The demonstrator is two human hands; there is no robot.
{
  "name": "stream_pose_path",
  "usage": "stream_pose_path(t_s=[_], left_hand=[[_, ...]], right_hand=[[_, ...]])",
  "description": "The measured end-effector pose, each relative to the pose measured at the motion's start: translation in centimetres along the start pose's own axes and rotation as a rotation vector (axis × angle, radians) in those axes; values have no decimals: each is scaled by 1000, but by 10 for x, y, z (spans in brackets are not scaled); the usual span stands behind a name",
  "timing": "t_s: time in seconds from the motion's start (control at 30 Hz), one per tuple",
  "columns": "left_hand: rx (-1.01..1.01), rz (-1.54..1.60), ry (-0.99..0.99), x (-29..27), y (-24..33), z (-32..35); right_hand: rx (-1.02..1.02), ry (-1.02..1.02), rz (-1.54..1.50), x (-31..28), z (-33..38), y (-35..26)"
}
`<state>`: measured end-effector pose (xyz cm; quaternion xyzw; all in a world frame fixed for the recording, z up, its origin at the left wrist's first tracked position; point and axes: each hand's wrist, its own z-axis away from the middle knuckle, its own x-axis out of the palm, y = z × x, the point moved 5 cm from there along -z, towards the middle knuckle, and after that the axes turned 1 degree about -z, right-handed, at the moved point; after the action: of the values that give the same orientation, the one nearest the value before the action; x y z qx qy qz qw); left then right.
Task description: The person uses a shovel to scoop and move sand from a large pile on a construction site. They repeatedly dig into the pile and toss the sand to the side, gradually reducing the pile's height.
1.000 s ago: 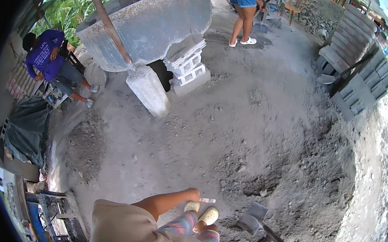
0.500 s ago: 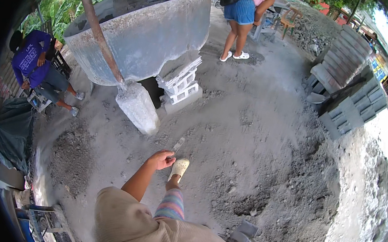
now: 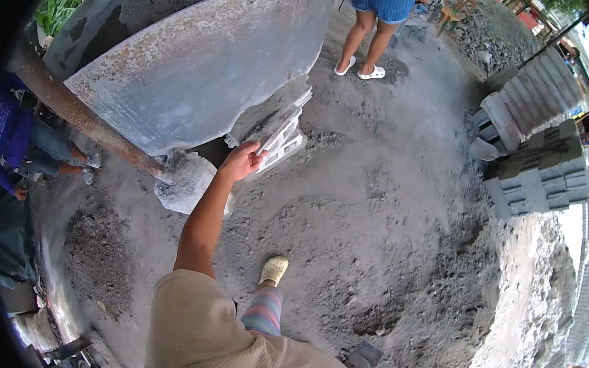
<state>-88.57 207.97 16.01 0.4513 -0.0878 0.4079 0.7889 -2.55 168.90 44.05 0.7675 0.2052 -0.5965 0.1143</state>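
1. At the 9 o'clock rim a crouching person in blue [image 3: 8, 135] is cut off by the dark edge, and what they are doing is hard to make out.
2. A rusty pole [image 3: 81, 117] slants down from 10 o'clock to a pale lumpy sack [image 3: 188, 181] on the ground.
3. The big grey trough [image 3: 199, 68] fills the 11 o'clock area. Its far end runs out of view.
4. The left hand [image 3: 242, 161] is stretched out at arm's length with its fingers loosely spread and slightly curled, and it holds nothing that shows. It sits at the near edge of the stack of pale slatted blocks [image 3: 281, 136], which lies at its 1 o'clock under the trough's lip. I cannot tell whether the fingers touch the stack.
5. As I judge it, this is the reach to the stack. A grip would next need the fingers to close on a block's edge, clear of the overhanging trough.
6. A pale clog [image 3: 274, 271] stands at 6 o'clock of the hand.
7. The right hand is out of view.
8. A standing person [image 3: 377, 22] at 12 o'clock is cropped at the waist.
9. A shovel blade [image 3: 363, 357] at 5 o'clock is partly hidden.
10. Grey concrete blocks [image 3: 537, 172] are stacked at 3 o'clock.
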Motion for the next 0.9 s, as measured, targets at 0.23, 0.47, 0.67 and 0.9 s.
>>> stream_pose_path(t_s=[0.23,0.47,0.67,0.9], left_hand=[[-45,167,-6,-57,29,-75],[219,629,499,-67,3,-104],[-45,230,253,-64,-96,-77],[-765,-710,-149,4,-334,82]], right_hand=[[-104,7,-150,18,29,1],[53,-16,153,-8,72,-37],[108,-100,62,-20,83,-87],[224,-485,-337,-25,119,-73]])
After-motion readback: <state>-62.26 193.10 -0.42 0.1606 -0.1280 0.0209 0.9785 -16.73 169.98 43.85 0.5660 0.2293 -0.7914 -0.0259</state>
